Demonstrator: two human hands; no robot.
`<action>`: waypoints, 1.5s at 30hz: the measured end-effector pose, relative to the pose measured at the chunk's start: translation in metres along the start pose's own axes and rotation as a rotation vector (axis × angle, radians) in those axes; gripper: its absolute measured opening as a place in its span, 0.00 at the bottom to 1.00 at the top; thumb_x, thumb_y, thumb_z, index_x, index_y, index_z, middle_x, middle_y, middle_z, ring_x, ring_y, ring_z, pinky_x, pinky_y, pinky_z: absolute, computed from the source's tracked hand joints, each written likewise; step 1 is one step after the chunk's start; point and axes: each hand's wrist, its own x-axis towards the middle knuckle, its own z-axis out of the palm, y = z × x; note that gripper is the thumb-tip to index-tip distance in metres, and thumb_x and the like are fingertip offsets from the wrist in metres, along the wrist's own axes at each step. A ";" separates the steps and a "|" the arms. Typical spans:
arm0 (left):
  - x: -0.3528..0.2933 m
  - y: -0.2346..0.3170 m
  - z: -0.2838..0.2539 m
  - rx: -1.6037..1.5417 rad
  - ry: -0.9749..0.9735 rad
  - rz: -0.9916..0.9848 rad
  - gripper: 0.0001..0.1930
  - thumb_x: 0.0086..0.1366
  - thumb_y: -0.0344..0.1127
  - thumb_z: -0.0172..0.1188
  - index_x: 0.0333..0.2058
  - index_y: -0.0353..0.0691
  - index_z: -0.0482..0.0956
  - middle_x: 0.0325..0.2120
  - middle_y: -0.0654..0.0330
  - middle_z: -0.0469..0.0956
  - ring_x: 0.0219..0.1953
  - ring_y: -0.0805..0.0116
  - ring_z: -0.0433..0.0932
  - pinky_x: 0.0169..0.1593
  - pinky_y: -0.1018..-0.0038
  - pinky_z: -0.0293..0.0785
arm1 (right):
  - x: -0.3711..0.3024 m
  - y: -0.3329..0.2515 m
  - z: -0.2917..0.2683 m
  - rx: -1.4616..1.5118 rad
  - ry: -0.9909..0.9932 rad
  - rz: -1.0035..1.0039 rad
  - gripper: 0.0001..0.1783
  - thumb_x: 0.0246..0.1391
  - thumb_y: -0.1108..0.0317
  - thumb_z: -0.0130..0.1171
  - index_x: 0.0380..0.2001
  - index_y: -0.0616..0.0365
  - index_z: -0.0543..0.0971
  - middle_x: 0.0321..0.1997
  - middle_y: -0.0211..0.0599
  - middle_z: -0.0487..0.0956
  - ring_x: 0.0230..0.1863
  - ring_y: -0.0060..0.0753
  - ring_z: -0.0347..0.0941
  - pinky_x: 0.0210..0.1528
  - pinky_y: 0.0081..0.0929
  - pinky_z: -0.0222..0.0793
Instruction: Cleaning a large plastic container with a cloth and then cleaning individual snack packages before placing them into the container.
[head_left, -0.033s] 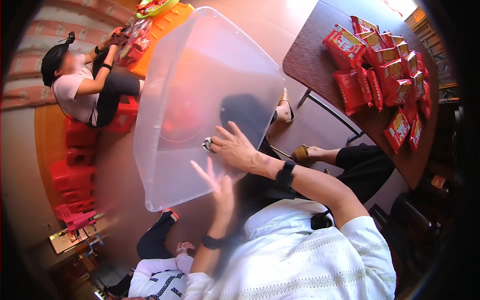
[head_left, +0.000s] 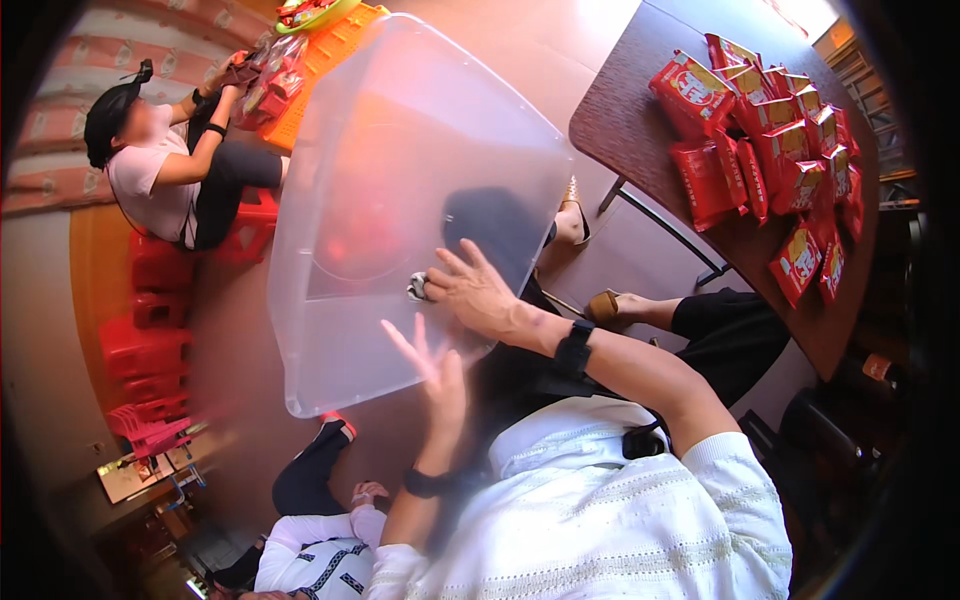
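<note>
A large translucent plastic bin (head_left: 345,255) is tilted in front of me, its inside turned toward me. My right hand (head_left: 478,295) reaches over the inside wall and pinches a small black-and-white wad (head_left: 416,286) between thumb and fingers, its outer fingers spread. What the wad is made of is too small to tell. Near the bin's lower wall my left hand (head_left: 440,385) is raised, with its fingers stretched out and apart and nothing seen in it. Whether it touches the bin I cannot tell.
Red packets (head_left: 790,150) are heaped on a brown table (head_left: 640,90) at right. At far left a person (head_left: 165,170) sits beside an orange crate (head_left: 320,70). Red stools (head_left: 150,345) are stacked at left; another person (head_left: 320,550) is at lower left. Sandalled feet show beside the bin.
The bin's lower corner has shifted up very slightly, and my right hand with the wad has moved a touch to the right. Both hands keep the same shape.
</note>
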 end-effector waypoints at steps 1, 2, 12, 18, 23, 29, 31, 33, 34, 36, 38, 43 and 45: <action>0.001 -0.001 -0.004 -0.020 -0.011 -0.020 0.47 0.62 0.19 0.39 0.67 0.65 0.20 0.68 0.46 0.41 0.61 0.46 0.63 0.49 0.54 0.79 | 0.000 0.005 0.000 0.000 -0.001 -0.006 0.19 0.46 0.68 0.55 0.45 0.49 0.75 0.50 0.27 0.72 0.65 0.40 0.58 0.67 0.48 0.48; 0.001 -0.004 -0.006 -0.041 -0.019 -0.039 0.47 0.61 0.19 0.38 0.67 0.66 0.20 0.68 0.46 0.40 0.61 0.45 0.63 0.49 0.52 0.79 | 0.001 0.011 -0.002 -0.012 0.006 0.028 0.20 0.45 0.68 0.56 0.45 0.49 0.75 0.50 0.27 0.72 0.64 0.40 0.58 0.67 0.49 0.48; 0.001 -0.003 -0.003 0.052 0.010 0.002 0.48 0.60 0.18 0.38 0.67 0.67 0.21 0.67 0.46 0.42 0.62 0.43 0.61 0.48 0.55 0.80 | 0.024 0.108 -0.043 -0.172 0.090 0.349 0.29 0.43 0.70 0.59 0.54 0.50 0.71 0.58 0.34 0.67 0.62 0.40 0.58 0.66 0.41 0.50; 0.003 0.001 -0.001 0.112 0.045 -0.019 0.50 0.54 0.16 0.39 0.68 0.59 0.24 0.67 0.44 0.42 0.64 0.43 0.59 0.47 0.64 0.79 | -0.001 0.090 -0.036 -0.067 0.358 0.312 0.24 0.41 0.73 0.58 0.47 0.55 0.73 0.54 0.38 0.67 0.53 0.40 0.64 0.55 0.34 0.63; 0.011 -0.002 0.003 0.187 0.074 0.080 0.48 0.55 0.17 0.37 0.68 0.61 0.25 0.66 0.46 0.46 0.62 0.44 0.62 0.44 0.60 0.82 | -0.026 0.028 -0.007 0.095 0.140 -0.065 0.24 0.37 0.68 0.62 0.44 0.53 0.75 0.51 0.33 0.68 0.47 0.36 0.65 0.45 0.29 0.65; 0.012 0.017 -0.012 0.029 0.104 -0.016 0.47 0.58 0.19 0.40 0.68 0.61 0.26 0.66 0.46 0.46 0.61 0.45 0.63 0.42 0.59 0.83 | -0.038 0.008 -0.022 0.200 0.031 -0.179 0.21 0.42 0.67 0.59 0.44 0.54 0.75 0.50 0.28 0.70 0.48 0.32 0.65 0.47 0.27 0.63; 0.011 0.023 -0.026 0.020 0.082 -0.022 0.45 0.60 0.22 0.41 0.68 0.61 0.26 0.66 0.45 0.47 0.60 0.46 0.65 0.39 0.61 0.85 | -0.036 0.028 -0.037 0.158 0.013 -0.185 0.21 0.40 0.66 0.61 0.43 0.54 0.76 0.48 0.28 0.70 0.49 0.31 0.65 0.46 0.26 0.62; 0.010 0.033 -0.041 0.074 0.055 -0.046 0.44 0.60 0.23 0.41 0.69 0.59 0.28 0.66 0.44 0.48 0.60 0.47 0.66 0.36 0.64 0.85 | -0.030 0.055 -0.057 0.025 0.105 -0.058 0.19 0.41 0.65 0.61 0.40 0.55 0.76 0.47 0.29 0.70 0.49 0.32 0.65 0.47 0.28 0.63; 0.009 0.040 -0.045 0.117 0.082 -0.046 0.43 0.60 0.24 0.41 0.69 0.59 0.30 0.65 0.43 0.50 0.58 0.49 0.68 0.33 0.66 0.85 | -0.028 0.074 -0.057 0.019 0.127 -0.006 0.19 0.41 0.64 0.60 0.40 0.56 0.75 0.46 0.31 0.70 0.48 0.33 0.65 0.47 0.29 0.63; 0.005 0.054 -0.054 0.165 0.061 -0.051 0.43 0.60 0.23 0.41 0.69 0.59 0.31 0.65 0.43 0.51 0.57 0.49 0.69 0.33 0.67 0.85 | -0.023 0.106 -0.060 0.126 0.100 0.009 0.20 0.42 0.63 0.60 0.41 0.59 0.74 0.45 0.34 0.71 0.48 0.37 0.65 0.49 0.32 0.62; 0.007 0.072 -0.059 0.234 0.110 -0.069 0.41 0.60 0.23 0.42 0.69 0.55 0.37 0.61 0.42 0.58 0.54 0.53 0.73 0.30 0.71 0.85 | -0.023 0.096 -0.060 0.107 0.122 -0.002 0.19 0.43 0.64 0.59 0.41 0.59 0.73 0.45 0.34 0.71 0.48 0.37 0.65 0.49 0.32 0.62; 0.018 0.084 -0.078 0.441 0.305 0.253 0.29 0.60 0.23 0.47 0.62 0.40 0.59 0.40 0.58 0.69 0.31 0.75 0.73 0.17 0.83 0.74 | -0.026 0.060 -0.061 0.183 0.180 -0.027 0.14 0.46 0.67 0.57 0.38 0.58 0.73 0.42 0.34 0.71 0.47 0.36 0.64 0.48 0.30 0.61; 0.021 0.087 -0.072 0.410 0.508 0.317 0.25 0.63 0.23 0.46 0.60 0.36 0.62 0.31 0.65 0.62 0.24 0.81 0.59 0.18 0.86 0.56 | -0.025 0.044 -0.063 0.246 0.085 0.063 0.19 0.45 0.71 0.58 0.44 0.56 0.73 0.49 0.36 0.71 0.48 0.42 0.65 0.52 0.37 0.62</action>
